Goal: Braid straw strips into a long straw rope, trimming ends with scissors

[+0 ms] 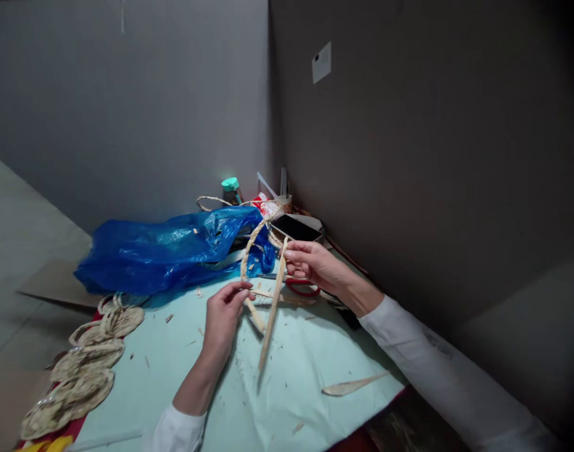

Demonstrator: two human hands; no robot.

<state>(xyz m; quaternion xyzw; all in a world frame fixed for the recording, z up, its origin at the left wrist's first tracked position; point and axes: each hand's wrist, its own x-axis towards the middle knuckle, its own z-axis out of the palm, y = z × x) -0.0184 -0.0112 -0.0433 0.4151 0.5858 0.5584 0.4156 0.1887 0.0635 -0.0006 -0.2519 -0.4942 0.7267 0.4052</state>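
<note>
My left hand [225,311] pinches a braided straw cord [249,248] near its lower end, thumb and fingertips together. The cord curves upward and back toward the clutter behind. Loose strand ends hang below the pinch. Held in my right hand [305,260] is a pale flat straw strip [273,314], gripped near its folded top, its tail hanging down over the table. Red-handled scissors [303,287] lie beneath my right hand, partly hidden by it.
A pale green sheet [287,402] covers the table. Blue plastic bag [159,251], phone [297,228], teal-lidded jar [231,188] and container [284,202] stand or lie at the back. Woven straw pieces [79,370] line the left edge; a loose husk [347,386] lies front right.
</note>
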